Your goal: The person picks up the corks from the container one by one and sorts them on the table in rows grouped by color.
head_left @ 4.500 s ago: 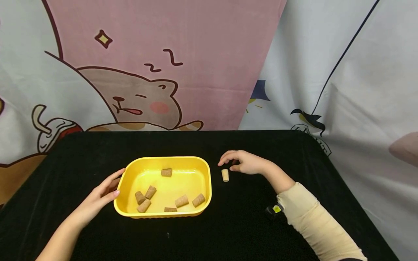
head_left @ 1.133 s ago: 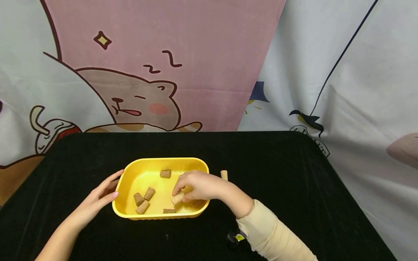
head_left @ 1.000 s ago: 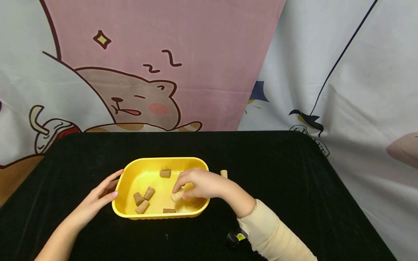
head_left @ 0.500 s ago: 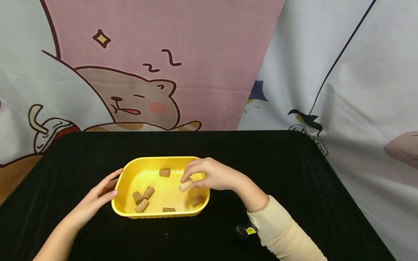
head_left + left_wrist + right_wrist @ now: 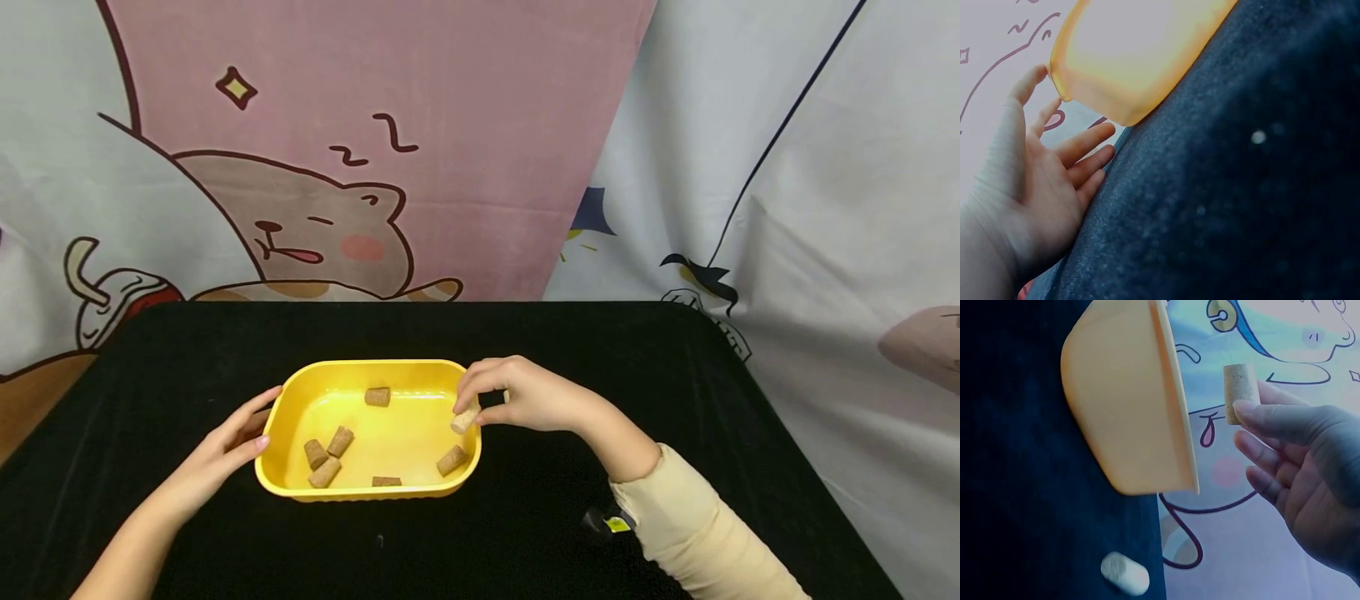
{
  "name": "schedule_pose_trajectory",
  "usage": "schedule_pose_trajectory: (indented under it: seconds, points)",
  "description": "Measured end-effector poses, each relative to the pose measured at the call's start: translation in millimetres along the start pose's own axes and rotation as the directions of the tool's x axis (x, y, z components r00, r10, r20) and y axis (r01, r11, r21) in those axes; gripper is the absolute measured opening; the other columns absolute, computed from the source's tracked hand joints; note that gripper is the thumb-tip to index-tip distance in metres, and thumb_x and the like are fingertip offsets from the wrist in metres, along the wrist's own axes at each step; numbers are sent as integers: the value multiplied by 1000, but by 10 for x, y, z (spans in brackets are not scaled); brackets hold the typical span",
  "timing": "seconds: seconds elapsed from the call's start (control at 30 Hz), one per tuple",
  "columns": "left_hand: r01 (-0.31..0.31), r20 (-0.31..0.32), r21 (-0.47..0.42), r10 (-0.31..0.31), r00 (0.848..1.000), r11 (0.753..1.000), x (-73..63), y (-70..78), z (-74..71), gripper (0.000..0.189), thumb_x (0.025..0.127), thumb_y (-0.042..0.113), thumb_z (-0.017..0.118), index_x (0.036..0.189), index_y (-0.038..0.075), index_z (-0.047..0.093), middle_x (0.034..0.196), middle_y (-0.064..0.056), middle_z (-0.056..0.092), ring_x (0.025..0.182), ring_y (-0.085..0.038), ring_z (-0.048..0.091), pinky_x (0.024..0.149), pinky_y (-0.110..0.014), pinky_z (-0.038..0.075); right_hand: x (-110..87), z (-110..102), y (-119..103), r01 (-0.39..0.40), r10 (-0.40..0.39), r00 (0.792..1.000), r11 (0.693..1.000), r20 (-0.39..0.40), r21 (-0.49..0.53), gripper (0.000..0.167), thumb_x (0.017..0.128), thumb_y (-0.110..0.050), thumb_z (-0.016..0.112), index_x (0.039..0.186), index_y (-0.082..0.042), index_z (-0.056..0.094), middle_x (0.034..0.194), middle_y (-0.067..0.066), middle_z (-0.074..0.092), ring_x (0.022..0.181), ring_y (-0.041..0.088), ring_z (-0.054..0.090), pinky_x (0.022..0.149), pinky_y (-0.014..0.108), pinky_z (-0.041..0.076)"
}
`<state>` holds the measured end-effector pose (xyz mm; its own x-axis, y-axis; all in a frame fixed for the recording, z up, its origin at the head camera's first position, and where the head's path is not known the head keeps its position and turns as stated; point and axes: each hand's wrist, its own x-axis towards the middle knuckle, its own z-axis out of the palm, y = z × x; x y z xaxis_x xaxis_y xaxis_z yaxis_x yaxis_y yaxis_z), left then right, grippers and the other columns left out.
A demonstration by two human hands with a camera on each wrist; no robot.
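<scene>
In the head view my right hand [image 5: 528,396] pinches a pale cork [image 5: 463,419] between thumb and fingers, at the right rim of a yellow basin. The right wrist view shows that cork [image 5: 1240,394] held up above the rim. My left hand [image 5: 225,446] touches the left end of the yellow basin [image 5: 367,493] with extended fingertips. In the left wrist view its fingers lie spread beside the wall. Browner corks lie inside the basin: a cluster of three [image 5: 325,472] at left, one cork [image 5: 377,397] at the back, others near the front and right.
Another pale cork [image 5: 1125,574] lies on the black cloth [image 5: 712,417] outside the basin, mostly hidden behind my right hand in the head view. A printed curtain [image 5: 480,167] hangs behind the table.
My right hand moved from beside the loose table cork into the basin and took hold of a pale cork there. Since then it has lifted it rightward to the rim. My left hand stays put.
</scene>
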<state>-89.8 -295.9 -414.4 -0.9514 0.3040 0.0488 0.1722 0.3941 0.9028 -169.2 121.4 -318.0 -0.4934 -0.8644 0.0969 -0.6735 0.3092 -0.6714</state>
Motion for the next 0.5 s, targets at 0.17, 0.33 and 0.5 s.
schedule_pose_trajectory:
  seconds: [0.17, 0.33, 0.5]
  points:
    - [4, 0, 0, -4, 1000, 1000, -3, 6, 2, 55, 102, 12, 41, 152, 8, 18, 139, -36, 37, 110, 4, 49, 83, -53, 51, -103, -67, 41, -30, 30, 1000, 999, -7, -14, 29, 82, 2, 72, 100, -20, 71, 114, -6, 62, 109, 9, 54, 96, 29, 44]
    - [-1, 0, -4, 1, 1000, 1000, -2, 16, 7, 55, 102, 11, 40, 152, 7, 18, 138, -37, 38, 108, 6, 49, 83, -55, 50, -210, -114, 118, -59, 59, 998, 998, -8, -15, 30, 82, 3, 71, 100, -21, 71, 113, -2, 62, 106, 10, 55, 95, 35, 47]
    - [7, -1, -4, -7, 1000, 1000, -2, 15, 7, 55, 102, 12, 41, 152, 8, 18, 139, -37, 37, 113, -8, 52, 83, -58, 49, -316, -159, 215, -97, 96, 995, 994, -14, -43, 31, 82, 4, 70, 99, -22, 70, 112, -6, 61, 105, 10, 56, 94, 38, 48]
